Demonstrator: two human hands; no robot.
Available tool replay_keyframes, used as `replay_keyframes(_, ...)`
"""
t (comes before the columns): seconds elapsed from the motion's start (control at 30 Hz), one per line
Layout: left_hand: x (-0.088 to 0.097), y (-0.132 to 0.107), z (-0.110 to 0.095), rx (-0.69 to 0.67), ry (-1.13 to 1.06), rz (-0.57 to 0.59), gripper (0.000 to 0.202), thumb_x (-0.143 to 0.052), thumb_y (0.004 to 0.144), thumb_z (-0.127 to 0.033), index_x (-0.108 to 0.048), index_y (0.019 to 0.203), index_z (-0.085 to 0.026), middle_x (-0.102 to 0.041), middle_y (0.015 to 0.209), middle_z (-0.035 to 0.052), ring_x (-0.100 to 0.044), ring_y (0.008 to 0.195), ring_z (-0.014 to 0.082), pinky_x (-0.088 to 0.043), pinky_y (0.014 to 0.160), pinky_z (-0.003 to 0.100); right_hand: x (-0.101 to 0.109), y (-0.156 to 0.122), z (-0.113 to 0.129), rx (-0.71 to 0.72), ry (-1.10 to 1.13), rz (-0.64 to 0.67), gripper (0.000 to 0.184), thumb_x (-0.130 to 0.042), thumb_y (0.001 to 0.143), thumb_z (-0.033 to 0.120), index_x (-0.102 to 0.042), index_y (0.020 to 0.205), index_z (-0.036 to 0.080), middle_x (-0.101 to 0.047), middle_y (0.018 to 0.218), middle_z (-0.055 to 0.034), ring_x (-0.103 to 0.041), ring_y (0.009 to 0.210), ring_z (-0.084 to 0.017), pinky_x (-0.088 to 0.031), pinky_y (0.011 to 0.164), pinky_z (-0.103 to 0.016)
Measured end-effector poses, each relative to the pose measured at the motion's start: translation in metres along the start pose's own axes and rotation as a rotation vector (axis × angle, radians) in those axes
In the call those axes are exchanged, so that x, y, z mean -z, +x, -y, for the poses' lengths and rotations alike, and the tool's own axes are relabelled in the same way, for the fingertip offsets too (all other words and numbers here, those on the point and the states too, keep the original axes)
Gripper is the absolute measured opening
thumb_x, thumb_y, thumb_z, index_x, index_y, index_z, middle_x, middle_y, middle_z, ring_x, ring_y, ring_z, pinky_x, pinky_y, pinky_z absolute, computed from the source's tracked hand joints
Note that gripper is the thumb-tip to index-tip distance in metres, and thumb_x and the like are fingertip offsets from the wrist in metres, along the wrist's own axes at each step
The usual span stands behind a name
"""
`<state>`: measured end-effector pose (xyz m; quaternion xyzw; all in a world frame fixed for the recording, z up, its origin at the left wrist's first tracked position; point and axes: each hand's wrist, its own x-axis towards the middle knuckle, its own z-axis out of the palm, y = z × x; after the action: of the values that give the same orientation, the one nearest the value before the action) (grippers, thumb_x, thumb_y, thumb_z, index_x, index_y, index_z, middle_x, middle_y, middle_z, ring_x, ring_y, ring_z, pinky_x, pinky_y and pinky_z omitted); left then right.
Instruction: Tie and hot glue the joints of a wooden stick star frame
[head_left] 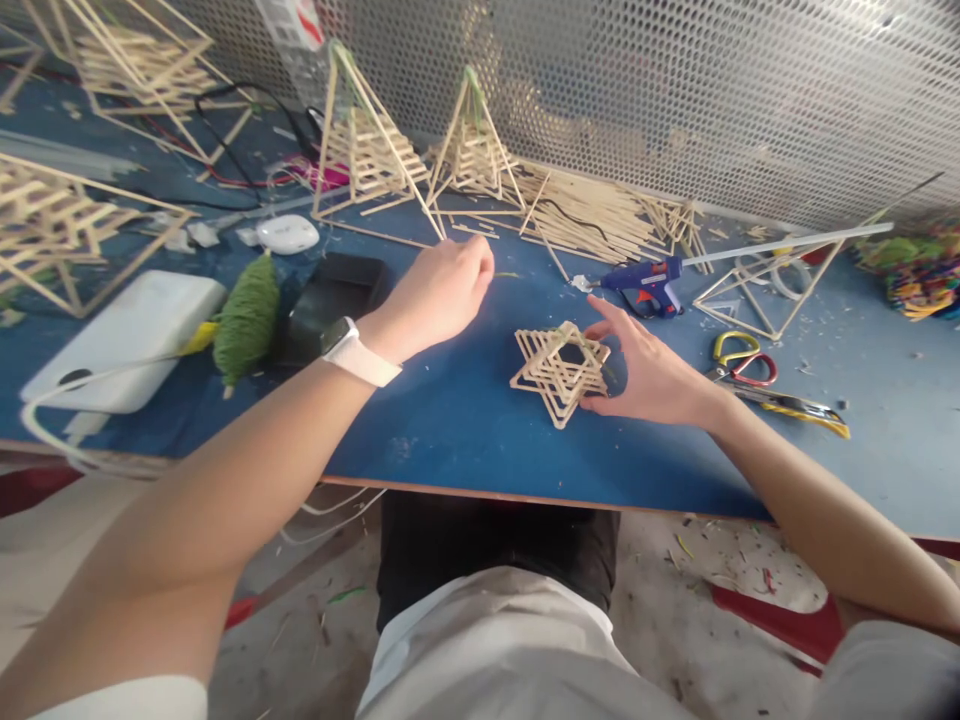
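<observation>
A small stacked star of thin wooden sticks (559,385) rests on the blue tabletop. My right hand (649,370) grips its right side, thumb and fingers curved about the points there. Further left, my left hand (450,285) is closed, its fingers curled down, with a watch on the wrist. What it may pinch is hidden. Just beyond it stands a stick pyramid (375,150), one leg ending close to my knuckles. A blue glue gun (649,285) lies beyond my right hand, with a long glue stick in its back.
Loose sticks (592,220) are piled along the perforated metal panel (675,90). Scissors (742,360) and a yellow cutter knife (806,410) lie at right. A white power bank (124,340), green yarn bundle (247,320) and black box (330,300) occupy the left.
</observation>
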<state>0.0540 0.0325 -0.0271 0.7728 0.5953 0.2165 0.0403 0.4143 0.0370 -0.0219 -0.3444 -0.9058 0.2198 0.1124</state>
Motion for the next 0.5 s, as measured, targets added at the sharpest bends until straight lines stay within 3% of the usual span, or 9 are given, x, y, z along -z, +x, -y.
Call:
replay_keyframes(0.13,0.001,-0.003,-0.012,-0.082,-0.385,0.038,0.009,-0.053,0.115,-0.024,-0.061,0.119,-0.023,-0.081,0.097,0.0038,-0.075,0.085,0.0204,-0.054,0.084,0.039,0.005,0.001,-0.013,0.055,0.073,0.029,0.136,-0.098,0.083,0.043,-0.016,0.191,0.043,-0.069,0.161,-0.0118,-0.069,0.150,-0.043,-0.052,0.133,-0.070)
replay_keyframes(0.23,0.003,-0.005,-0.019,-0.143,-0.557,0.097,0.011,-0.053,0.117,-0.025,-0.060,0.124,-0.025,-0.077,0.091,0.0000,-0.073,0.078,0.0163,-0.055,0.080,0.036,0.004,-0.001,-0.018,0.076,0.108,0.033,0.136,-0.099,0.083,0.040,-0.017,0.192,0.042,-0.069,0.162,-0.0124,-0.068,0.150,-0.043,-0.051,0.135,-0.071)
replay_keyframes(0.4,0.007,-0.008,-0.030,-0.304,-0.496,0.182,0.031,-0.050,0.114,-0.022,-0.081,0.108,-0.023,-0.083,0.108,0.0055,-0.073,0.084,0.0158,-0.056,0.086,0.037,0.000,-0.004,-0.020,0.114,0.130,0.043,0.138,-0.098,0.083,0.038,-0.013,0.192,0.045,-0.069,0.165,-0.0112,-0.068,0.151,-0.044,-0.050,0.135,-0.072)
replay_keyframes(0.5,0.006,-0.011,-0.038,-0.313,-0.488,0.166,0.034,-0.052,0.115,-0.023,-0.086,0.119,-0.021,-0.086,0.121,0.0082,-0.077,0.095,0.0183,-0.059,0.093,0.038,-0.001,-0.006,-0.020,0.121,0.115,0.034,0.138,-0.097,0.083,0.037,-0.013,0.192,0.046,-0.069,0.166,-0.0110,-0.067,0.152,-0.045,-0.049,0.136,-0.073)
